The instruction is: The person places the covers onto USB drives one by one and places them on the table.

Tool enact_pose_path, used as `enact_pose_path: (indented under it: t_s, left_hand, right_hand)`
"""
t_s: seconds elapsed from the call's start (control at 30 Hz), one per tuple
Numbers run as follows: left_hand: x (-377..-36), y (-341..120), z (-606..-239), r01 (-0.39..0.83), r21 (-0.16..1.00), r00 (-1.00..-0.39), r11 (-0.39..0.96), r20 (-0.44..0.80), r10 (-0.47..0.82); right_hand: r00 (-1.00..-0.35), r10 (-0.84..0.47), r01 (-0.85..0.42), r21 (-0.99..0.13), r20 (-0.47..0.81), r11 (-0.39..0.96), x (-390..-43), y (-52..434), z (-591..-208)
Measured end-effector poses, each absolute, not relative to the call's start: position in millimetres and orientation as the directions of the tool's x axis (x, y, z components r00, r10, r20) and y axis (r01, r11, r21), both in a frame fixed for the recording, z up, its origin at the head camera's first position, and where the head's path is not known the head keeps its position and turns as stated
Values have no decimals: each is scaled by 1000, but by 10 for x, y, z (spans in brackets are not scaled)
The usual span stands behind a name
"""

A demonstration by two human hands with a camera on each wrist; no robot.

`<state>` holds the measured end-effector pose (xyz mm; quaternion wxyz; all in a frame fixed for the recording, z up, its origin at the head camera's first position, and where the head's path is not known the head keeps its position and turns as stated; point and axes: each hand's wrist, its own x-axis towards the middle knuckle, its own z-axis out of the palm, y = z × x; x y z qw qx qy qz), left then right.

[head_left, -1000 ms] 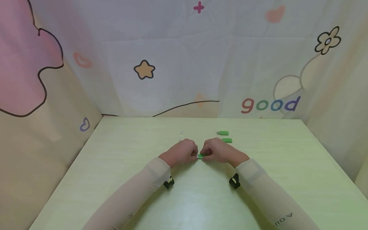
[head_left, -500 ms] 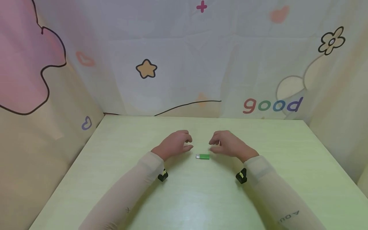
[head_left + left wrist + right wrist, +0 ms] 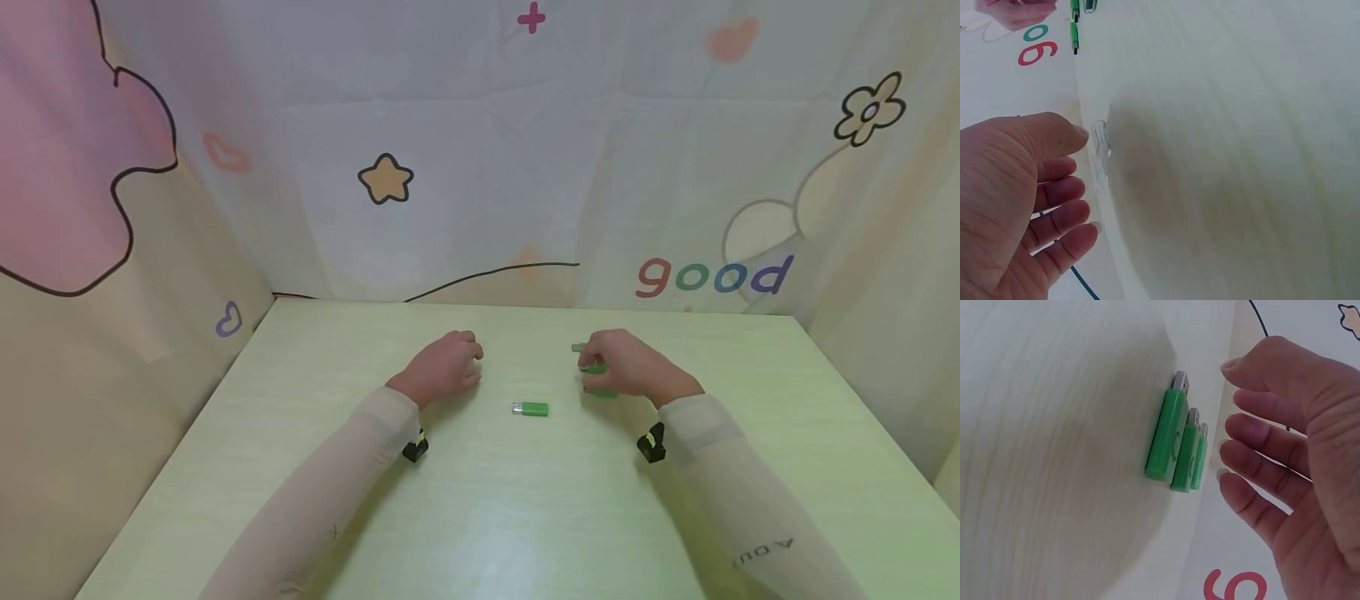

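Head view: one green USB stick point(image 3: 530, 408) lies on the table point(image 3: 480, 517) between my hands. My right hand point(image 3: 1297, 462), fingers loose, hovers over three green sticks point(image 3: 1179, 440); my left hand point(image 3: 1016, 200), open, nears two clear caps point(image 3: 1100, 153).

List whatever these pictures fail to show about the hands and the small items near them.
- Head view: the right hand covers most of the green USB sticks; their count shows only in the right wrist view.
- Head view: the left hand hides the clear caps.
- Left wrist view: the caps are transparent and blurred, so their number is unclear.
- Neither wrist view shows the lone green stick.
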<state>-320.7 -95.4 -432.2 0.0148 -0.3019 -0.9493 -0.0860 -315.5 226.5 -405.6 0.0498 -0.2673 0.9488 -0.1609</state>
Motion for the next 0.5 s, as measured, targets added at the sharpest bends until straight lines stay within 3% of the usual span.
enact_pose_path:
  t_s: [0.5]
  left_hand:
    - [-3297, -916, -4302, 546, 161, -835, 822, 19, 551]
  right_hand:
    - [-872, -468, -397, -355, -142, 847, -3209, 2294, -4088]
